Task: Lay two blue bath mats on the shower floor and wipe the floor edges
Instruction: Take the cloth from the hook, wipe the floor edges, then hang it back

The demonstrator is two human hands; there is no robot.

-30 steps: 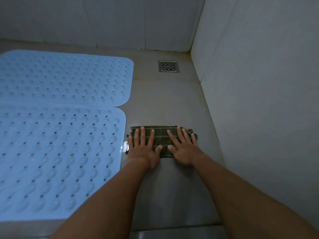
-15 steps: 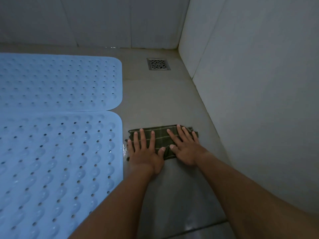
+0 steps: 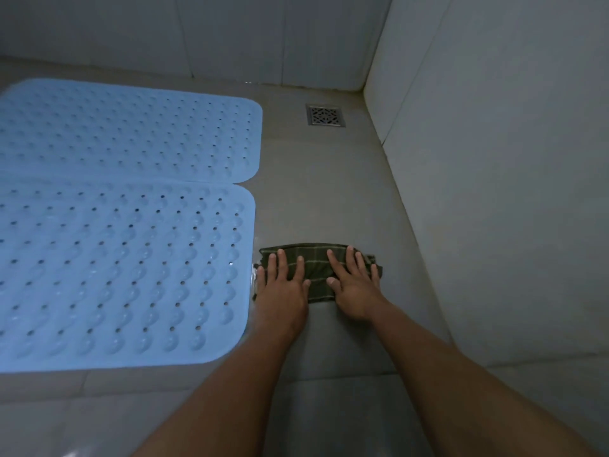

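- Two blue mats are laid flat on the grey shower floor, filling the left half of the frame.
- The far mat is seen at the upper left, dotted with rows of small bumps and holes.
- The near mat is spread just below it at centre left; their long edges are touching or very nearly so along one seam, and which one cannot be told.
- A dark green checked cloth is folded into a strip at the centre of the frame, on bare floor just right of the near mat's right edge.
- The left hand is pressed flat on the cloth's left part, fingers spread and palm down, nothing gripped.
- The right hand is laid flat on the cloth's right part, fingers splayed too, open and pressing.
- The thumbs are pointed toward each other, apart, with cloth showing between them.
- A small wet gleam is caught at the mat's edge beside the left hand's little finger.
- A square metal drain is set in the floor at upper centre, well apart from the cloth.
- Pale tiled walls are seen along the top and right side of the frame.
- Both bare forearms are stretched in from the bottom edge.
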